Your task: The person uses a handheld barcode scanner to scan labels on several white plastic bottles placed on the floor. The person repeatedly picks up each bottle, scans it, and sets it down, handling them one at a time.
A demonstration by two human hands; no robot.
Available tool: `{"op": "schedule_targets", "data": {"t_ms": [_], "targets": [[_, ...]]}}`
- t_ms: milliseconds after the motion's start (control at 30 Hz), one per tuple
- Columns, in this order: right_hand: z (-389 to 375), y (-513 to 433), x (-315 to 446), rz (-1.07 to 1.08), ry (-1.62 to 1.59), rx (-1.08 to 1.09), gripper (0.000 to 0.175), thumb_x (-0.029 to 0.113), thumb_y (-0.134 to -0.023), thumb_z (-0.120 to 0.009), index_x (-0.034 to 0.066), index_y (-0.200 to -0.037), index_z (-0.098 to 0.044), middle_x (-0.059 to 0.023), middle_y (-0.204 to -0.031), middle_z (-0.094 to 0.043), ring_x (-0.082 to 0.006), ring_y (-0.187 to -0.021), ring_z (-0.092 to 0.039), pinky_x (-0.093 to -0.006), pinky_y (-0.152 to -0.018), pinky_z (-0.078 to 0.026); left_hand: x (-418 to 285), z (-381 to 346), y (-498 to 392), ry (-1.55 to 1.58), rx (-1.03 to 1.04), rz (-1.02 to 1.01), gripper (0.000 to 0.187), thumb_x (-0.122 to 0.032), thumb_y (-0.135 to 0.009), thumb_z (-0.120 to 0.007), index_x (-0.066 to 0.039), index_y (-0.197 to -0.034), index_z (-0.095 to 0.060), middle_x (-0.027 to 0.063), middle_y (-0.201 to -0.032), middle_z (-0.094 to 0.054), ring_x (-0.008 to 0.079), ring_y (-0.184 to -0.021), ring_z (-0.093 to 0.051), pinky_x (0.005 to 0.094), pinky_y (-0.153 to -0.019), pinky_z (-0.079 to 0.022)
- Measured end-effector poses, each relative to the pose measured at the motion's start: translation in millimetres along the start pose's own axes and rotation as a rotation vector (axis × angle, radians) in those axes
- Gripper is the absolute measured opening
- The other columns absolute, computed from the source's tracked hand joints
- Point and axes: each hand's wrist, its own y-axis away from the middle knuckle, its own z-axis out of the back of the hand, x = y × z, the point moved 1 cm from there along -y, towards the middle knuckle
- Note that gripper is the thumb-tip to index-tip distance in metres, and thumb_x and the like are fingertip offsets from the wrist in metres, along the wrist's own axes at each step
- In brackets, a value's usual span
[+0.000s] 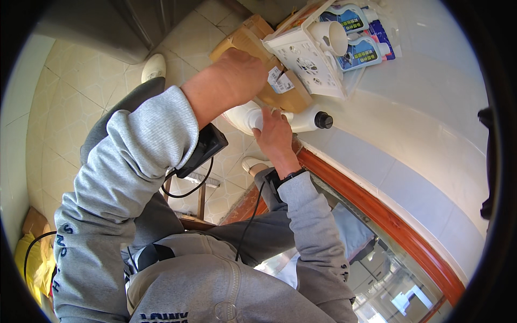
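Observation:
Nearest the centre, a white plastic jug [303, 121] with a black screw cap [323, 120] lies tilted, its neck pointing right. My right hand [276, 131] is closed around its upper part, thumb on the left side; the exact grip is partly hidden. Farther up, my left hand [234, 74] hangs in front of an opened cardboard box [266, 52]. Only its back shows and the fingers are curled out of sight, so I cannot tell whether it holds anything. A printed label [281, 80] sits on the box's side.
Beside the box, a white plastic basket [307, 60] holds bottles of blue-labelled liquid [359, 54] and a white cup [331, 37]. A red-brown wooden frame [375, 214] runs along the right. Under my left forearm hangs a black device [204, 151] with a cable. A wooden stool [200, 202] stands below.

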Motion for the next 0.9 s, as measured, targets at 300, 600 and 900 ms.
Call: {"op": "schedule_targets", "data": {"t_ms": [300, 600, 900], "targets": [[8.9, -11.2, 8.9, -0.444, -0.099, 0.393, 0.042, 0.033, -0.076, -0.067, 0.0003, -0.095, -0.047, -0.0174, -0.092, -0.057, -0.0329, -0.083, -0.059, -0.0416, -0.065, -0.05, 0.6, -1.1, -1.9, -0.003, -0.009, -0.014, 0.028, -0.022, -0.071, -0.071, -0.005, -0.091, -0.061, 0.01, -0.08, -0.063, 0.0254, -0.083, -0.063, 0.0346, -0.072, -0.047], [12.8, 0.8, 5.5, -0.02, 0.047, -0.109, 0.043, 0.037, -0.078, -0.063, 0.0014, -0.098, -0.047, -0.0155, -0.079, -0.061, -0.0313, -0.073, -0.062, -0.039, -0.061, -0.05, 1.9, -1.4, -1.0, -0.008, -0.024, -0.024, 0.027, -0.02, -0.071, -0.071, -0.005, -0.09, -0.061, 0.0099, -0.077, -0.063, 0.0257, -0.08, -0.063, 0.0349, -0.071, -0.047], [15.2, -1.3, 8.0, -0.002, 0.083, -0.006, 0.052, 0.047, -0.079, -0.059, -0.0001, -0.096, -0.048, -0.0159, -0.076, -0.063, -0.032, -0.07, -0.063, -0.0385, -0.061, -0.05, 0.4, -4.3, -1.0, 0.003, -0.032, -0.013, 0.028, -0.02, -0.07, -0.071, -0.006, -0.092, -0.061, 0.0104, -0.081, -0.062, 0.0256, -0.085, -0.062, 0.0349, -0.075, -0.046]]}}
